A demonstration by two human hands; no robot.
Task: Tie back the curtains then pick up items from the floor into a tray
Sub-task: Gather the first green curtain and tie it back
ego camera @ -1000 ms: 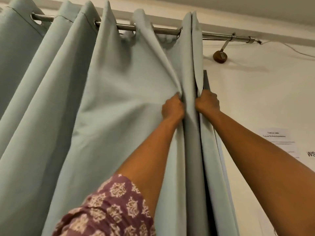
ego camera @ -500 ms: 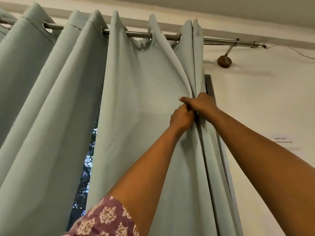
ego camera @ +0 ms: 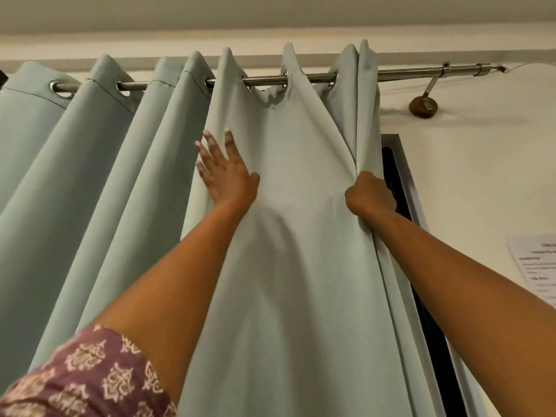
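A pale green eyelet curtain (ego camera: 301,236) hangs in folds from a metal rod (ego camera: 406,76). My right hand (ego camera: 368,194) is a fist closed on the bunched right-hand folds of the curtain, next to the dark window frame (ego camera: 400,182). My left hand (ego camera: 224,173) is spread flat with fingers apart, resting against the left edge of the same curtain panel, about a hand's length left of the right hand. No tie-back, floor or tray shows in this view.
A round wooden rod bracket (ego camera: 422,107) is fixed to the cream wall at the upper right. A printed paper notice (ego camera: 532,266) is stuck on the wall at the right edge. More curtain folds (ego camera: 75,191) fill the left side.
My left hand let go of the gathered folds, moved left and spread flat on the panel. The right hand stays clenched on the folds. The gap showing outdoors has closed.
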